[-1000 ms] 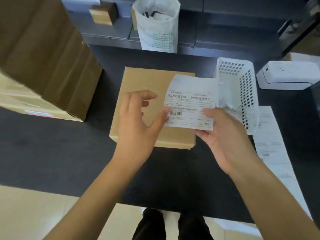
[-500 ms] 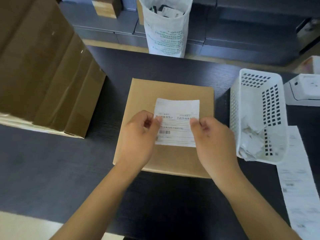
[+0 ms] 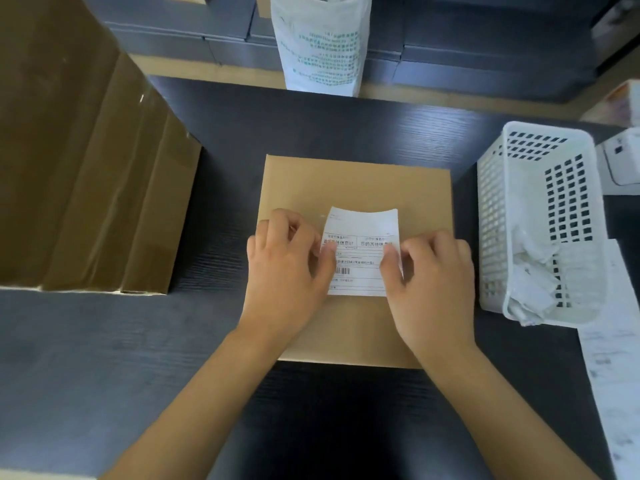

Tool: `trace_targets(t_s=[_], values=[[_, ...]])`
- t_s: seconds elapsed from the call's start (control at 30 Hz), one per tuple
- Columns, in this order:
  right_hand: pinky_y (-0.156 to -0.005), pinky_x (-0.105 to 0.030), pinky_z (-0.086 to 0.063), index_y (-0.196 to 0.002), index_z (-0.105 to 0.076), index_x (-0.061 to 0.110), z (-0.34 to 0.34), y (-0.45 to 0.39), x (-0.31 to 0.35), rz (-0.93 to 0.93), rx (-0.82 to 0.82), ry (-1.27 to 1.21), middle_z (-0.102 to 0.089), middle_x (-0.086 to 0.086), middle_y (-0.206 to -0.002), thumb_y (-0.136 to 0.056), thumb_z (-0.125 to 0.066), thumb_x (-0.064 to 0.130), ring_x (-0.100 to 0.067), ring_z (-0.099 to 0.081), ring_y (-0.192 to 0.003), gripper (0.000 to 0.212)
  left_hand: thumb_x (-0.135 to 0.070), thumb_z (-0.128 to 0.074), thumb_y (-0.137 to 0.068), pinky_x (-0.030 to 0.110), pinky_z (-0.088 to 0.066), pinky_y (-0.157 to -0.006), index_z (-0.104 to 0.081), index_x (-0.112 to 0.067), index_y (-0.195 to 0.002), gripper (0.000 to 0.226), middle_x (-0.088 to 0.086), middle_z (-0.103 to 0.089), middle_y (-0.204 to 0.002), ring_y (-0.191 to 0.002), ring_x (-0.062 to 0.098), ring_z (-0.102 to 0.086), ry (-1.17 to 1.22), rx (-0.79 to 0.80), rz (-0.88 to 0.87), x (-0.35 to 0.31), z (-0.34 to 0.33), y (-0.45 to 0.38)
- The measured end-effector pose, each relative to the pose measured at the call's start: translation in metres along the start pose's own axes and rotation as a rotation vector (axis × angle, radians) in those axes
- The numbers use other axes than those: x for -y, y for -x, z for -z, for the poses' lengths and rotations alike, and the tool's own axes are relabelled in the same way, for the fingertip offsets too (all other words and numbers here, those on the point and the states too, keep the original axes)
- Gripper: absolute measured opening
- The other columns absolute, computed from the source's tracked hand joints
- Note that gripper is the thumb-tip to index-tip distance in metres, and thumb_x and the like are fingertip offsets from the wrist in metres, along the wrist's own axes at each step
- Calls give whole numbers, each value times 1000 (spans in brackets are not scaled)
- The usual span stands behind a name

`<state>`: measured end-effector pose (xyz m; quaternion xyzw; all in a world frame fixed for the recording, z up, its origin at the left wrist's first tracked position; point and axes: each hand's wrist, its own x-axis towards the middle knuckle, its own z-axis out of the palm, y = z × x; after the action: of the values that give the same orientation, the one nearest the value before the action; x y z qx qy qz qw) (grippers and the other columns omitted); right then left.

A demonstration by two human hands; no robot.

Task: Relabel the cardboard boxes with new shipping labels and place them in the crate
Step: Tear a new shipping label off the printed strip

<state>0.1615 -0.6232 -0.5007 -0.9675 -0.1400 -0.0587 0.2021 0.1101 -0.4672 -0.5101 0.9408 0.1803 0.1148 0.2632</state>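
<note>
Across the whole frame runs a dark table (image 3: pixel 104 358). At upper left stands a big open cardboard box (image 3: pixel 86 168), its flaps up. At centre a flat cardboard box (image 3: pixel 346 181) lies on the table, and on its top rests a white shipping label (image 3: pixel 360 268), its far edge curling upward. At right sits a white basket (image 3: pixel 540 216) holding crumpled paper. The left hand (image 3: pixel 287 268) pinches the label's left edge; the right hand (image 3: pixel 433 278) pinches its right edge, fingers curled.
</note>
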Motion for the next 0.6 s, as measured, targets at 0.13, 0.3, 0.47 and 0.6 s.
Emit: trace_targets(t_s=[0.13, 0.3, 0.47, 0.6], values=[[-65, -40, -43, -75, -54, 10, -9, 5, 0, -9, -25, 6, -50, -8, -83, -87, -66, 27, -23, -42, -77, 24, -26, -64, -88, 37, -40, -81, -50, -15, -71, 24, 5, -45, -97, -87, 13, -31, -23, 8, -40, 8, -5, -1], [-80, -41, -41, -102, -56, 5, -12, 11, 0, -66, -93, -3, -54, -14, -104, -86, -67, 28, -30, -49, -92, 30, -26, -70, -82, 35, -36, -82, -49, -9, -89, 28, 13, -47, -107, -91, 24, -42, -33, -117, -32, 5, -6, 2], [-115, -43, -24, -132, -49, 4, -13, 3, 12, 164, 74, -59, -39, -15, -148, -92, -47, 11, -32, -29, -141, 41, -12, -43, -91, 39, -26, -100, -55, -8, -124, 36, 11, -51, -136, -130, 29, -42, -195, 29, -344, -8, -10, 4], [-121, -45, -5, -150, -27, 7, -18, -4, 15, 241, 314, 70, -14, -9, -160, -103, -30, 25, -26, -4, -149, 51, -24, -31, -98, 45, -18, -115, -48, -11, -140, 47, 3, -44, -147, -140, 21, -34, -290, 226, -320, -5, -11, 3]])
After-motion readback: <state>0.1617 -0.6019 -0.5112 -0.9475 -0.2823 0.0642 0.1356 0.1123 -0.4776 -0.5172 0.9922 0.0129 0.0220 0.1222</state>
